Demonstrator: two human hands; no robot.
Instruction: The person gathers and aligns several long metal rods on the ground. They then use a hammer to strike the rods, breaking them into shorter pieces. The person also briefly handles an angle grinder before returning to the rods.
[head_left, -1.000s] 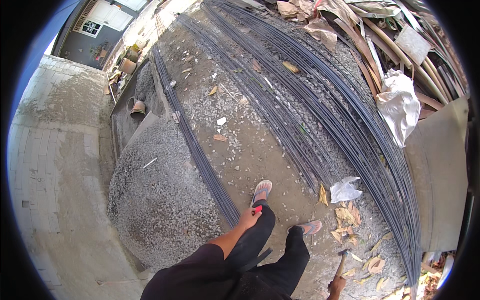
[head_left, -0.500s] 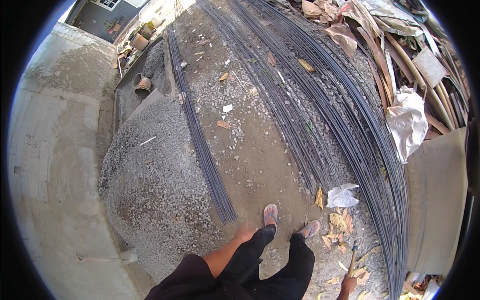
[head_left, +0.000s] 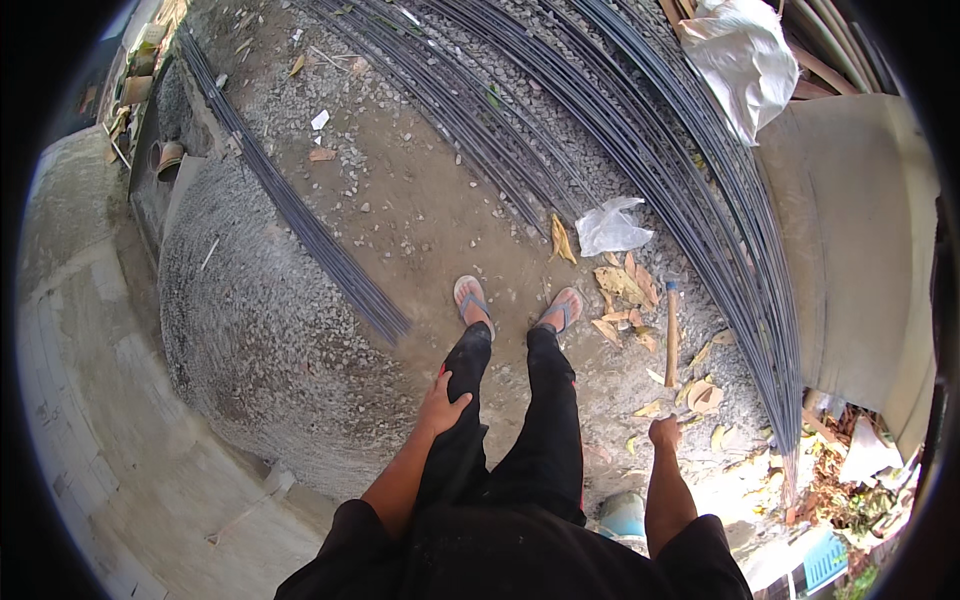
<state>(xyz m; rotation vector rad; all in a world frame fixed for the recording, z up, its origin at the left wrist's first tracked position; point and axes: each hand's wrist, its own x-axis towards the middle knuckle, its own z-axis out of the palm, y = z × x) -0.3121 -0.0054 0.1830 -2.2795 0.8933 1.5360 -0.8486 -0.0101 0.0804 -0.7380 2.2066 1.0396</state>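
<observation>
Steel rebar bundle [head_left: 300, 215] lies untouched on gravel just left of feet, hammer [head_left: 671, 330] on ground to their right; left hand [head_left: 443, 405] open on thigh, right hand [head_left: 664, 433] loosely closed & empty, nothing picked up yet.

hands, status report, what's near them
Left hand open on thigh. Right hand loosely curled, empty. Hammer on ground ahead of right hand. Rebar bundle front left.
</observation>
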